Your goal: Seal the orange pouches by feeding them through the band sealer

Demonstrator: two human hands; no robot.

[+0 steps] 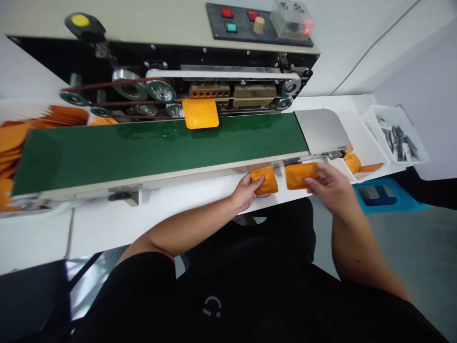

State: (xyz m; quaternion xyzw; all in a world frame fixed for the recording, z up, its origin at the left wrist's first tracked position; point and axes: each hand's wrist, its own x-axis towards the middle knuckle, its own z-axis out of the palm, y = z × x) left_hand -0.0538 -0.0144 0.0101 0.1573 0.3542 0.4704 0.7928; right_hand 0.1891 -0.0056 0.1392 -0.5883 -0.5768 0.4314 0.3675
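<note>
My left hand [245, 193] grips a small orange pouch [267, 181], thumb on top, in front of the conveyor. To its right, my right hand [332, 186] pinches another orange pouch [298, 176] by its right end; a gap separates the two pouches. Beyond them runs the green conveyor belt [143, 143] of a band sealing machine [167, 28]. A third orange pouch [202, 116] hangs from the machine's drive bands, its lower part over the belt. What the pouches contain is hidden.
Many orange pouches [64, 116] are piled at the belt's left end. On the right, a white bin [373, 143] holds more pouches, and a white basket [421, 138] holds small grey packets. A blue plastic stool [403, 200] stands below the table edge.
</note>
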